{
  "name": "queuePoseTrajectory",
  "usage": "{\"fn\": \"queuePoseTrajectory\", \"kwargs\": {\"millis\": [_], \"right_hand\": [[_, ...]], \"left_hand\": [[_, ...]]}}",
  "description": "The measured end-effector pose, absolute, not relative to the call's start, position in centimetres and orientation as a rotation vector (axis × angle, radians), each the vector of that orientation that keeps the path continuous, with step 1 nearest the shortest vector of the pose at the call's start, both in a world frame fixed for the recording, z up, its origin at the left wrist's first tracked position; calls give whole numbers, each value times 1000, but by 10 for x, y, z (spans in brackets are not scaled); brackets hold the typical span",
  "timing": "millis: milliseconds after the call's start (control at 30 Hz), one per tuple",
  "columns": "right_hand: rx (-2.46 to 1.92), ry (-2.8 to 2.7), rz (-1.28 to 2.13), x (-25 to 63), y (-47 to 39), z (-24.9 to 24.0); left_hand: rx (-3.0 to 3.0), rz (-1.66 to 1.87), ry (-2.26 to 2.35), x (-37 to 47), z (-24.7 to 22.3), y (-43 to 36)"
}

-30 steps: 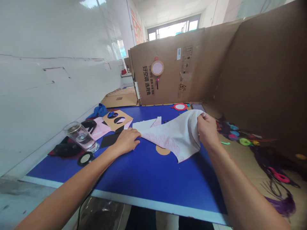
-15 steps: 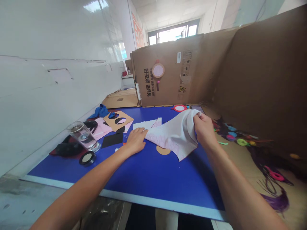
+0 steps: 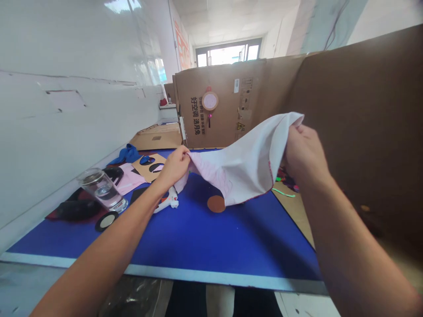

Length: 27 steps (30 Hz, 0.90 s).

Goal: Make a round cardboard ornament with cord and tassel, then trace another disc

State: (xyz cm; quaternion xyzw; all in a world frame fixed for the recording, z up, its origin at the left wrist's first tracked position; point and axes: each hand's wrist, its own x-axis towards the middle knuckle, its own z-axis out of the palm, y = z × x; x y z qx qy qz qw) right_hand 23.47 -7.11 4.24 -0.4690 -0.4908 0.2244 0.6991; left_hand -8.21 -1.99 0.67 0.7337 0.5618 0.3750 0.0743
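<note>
A piece of white and pale pink fabric (image 3: 246,163) hangs stretched between my hands above the blue tabletop (image 3: 211,246). My left hand (image 3: 177,165) pinches its left end, and my right hand (image 3: 306,147) grips the upper right corner with closed fingers. The cloth sags in the middle, with a reddish edge showing on its lower right. Partly under its lower edge lies a round brown disc (image 3: 216,204) on the table. A white glue gun (image 3: 170,200) rests just below my left hand, partly hidden by my forearm.
On the left stand a glass jar of water (image 3: 104,191), a black round lid (image 3: 106,221) and a cardboard piece with round holes (image 3: 148,165). Cardboard panels (image 3: 228,105) rise behind, one bearing a round ornament (image 3: 210,101). A green strip (image 3: 283,193) lies at right.
Both hands have risen, lifting the fabric off the table and pulling it wider. My left hand has gone from lying on the cloth to pinching it. The glue gun now shows more.
</note>
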Motion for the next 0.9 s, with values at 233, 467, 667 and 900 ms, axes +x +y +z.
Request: {"fn": "queuePoseTrajectory", "kwargs": {"millis": [233,467,667,900], "right_hand": [[-1041,-944,777,258,-22,43],[-917,-1005,1025,222,63,12],[-1143,-1102,1036,203,59,-25],[-1228,-1353,1263,196,-11,-82]], "left_hand": [[1196,1337,1095,-63,15,-38],[648,1189,966,-40,-38,-13],[516,1107,961,-35,-77,8],[434,1064,908,-44,-98,12]]}}
